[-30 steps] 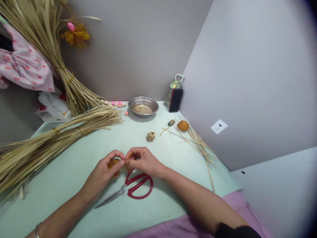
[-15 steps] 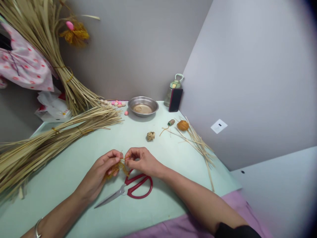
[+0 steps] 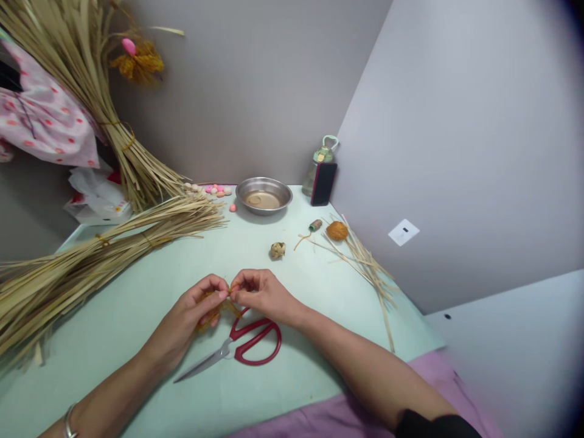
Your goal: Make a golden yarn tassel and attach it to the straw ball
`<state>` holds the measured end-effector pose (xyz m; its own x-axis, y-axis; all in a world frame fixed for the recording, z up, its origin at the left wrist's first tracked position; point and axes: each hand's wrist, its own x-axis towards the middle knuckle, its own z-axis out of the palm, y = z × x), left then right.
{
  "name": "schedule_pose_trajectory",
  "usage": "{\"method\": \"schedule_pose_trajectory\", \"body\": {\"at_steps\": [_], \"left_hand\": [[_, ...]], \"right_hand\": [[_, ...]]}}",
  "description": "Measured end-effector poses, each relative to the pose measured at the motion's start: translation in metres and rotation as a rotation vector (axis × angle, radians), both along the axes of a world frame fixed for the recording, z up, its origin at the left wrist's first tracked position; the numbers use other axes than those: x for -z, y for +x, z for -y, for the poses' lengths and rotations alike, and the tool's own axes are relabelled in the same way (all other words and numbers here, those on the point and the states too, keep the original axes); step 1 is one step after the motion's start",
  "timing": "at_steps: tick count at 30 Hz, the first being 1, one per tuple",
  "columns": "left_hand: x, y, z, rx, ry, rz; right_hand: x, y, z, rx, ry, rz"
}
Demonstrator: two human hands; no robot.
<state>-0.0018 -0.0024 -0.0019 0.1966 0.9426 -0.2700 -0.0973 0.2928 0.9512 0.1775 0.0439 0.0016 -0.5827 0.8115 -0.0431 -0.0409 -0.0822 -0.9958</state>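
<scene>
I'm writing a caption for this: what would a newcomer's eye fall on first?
Probably the red-handled scissors on the table, close by the left hand and right hand. Then the large straw bundle across the table's left side and the metal bowl by the back wall.

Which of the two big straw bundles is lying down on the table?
The front bundle, stretched low across the table; the other bundle slants up high behind it.

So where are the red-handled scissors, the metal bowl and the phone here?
Red-handled scissors (image 3: 258,359): head view, on the lower red handle loop.
Metal bowl (image 3: 263,212): head view, on its outer front wall.
Phone (image 3: 323,184): head view, on its dark screen.
</scene>
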Motion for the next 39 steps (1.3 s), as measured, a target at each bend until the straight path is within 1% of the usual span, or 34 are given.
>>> {"method": "schedule_pose_trajectory", "body": {"at_steps": [3,7,10,13,18,21,25,27,29,33,35,37,39], "left_hand": [[-0.003,-0.001,-0.001,-0.036,-0.011,0.117],[-0.006,-0.001,-0.001,-0.039,-0.028,0.211],[-0.009,0.000,0.000,-0.052,-0.008,0.212],[-0.011,0.003,0.000,-0.090,0.026,0.168],[-0.005,0.004,-0.001,-0.133,0.059,0.039],[-0.002,0.003,-0.001,-0.133,0.057,0.008],[-0.002,0.003,-0.002,-0.136,0.051,-0.010],[-0.002,0.003,-0.002,-0.137,0.057,-0.022],[-0.001,0.002,-0.001,-0.123,0.063,-0.034],[0.001,0.002,0.000,-0.067,0.074,-0.075],[0.003,0.002,0.000,-0.030,0.073,-0.107],[0.006,0.002,0.001,0.020,0.065,-0.133],[0.007,0.002,0.002,0.060,0.070,-0.159]], "right_hand": [[-0.002,0.000,0.000,-0.010,-0.007,0.001],[-0.001,-0.001,0.001,-0.024,0.008,-0.001],[0.003,-0.002,0.001,-0.045,-0.010,-0.022],[0.006,-0.002,0.000,-0.039,-0.028,-0.050],[0.004,-0.003,-0.003,0.051,-0.076,-0.091],[0.004,-0.002,-0.006,0.084,-0.117,-0.079],[0.007,0.001,-0.012,0.221,-0.220,-0.067],[0.007,0.002,-0.013,0.258,-0.210,-0.045],[0.004,0.003,-0.011,0.223,-0.148,-0.021],[-0.002,0.002,-0.003,0.059,0.013,0.018],[-0.005,0.003,0.001,0.011,0.078,0.070],[-0.006,0.004,0.003,-0.028,0.111,0.114],[-0.006,0.005,0.004,-0.055,0.109,0.120]]}}
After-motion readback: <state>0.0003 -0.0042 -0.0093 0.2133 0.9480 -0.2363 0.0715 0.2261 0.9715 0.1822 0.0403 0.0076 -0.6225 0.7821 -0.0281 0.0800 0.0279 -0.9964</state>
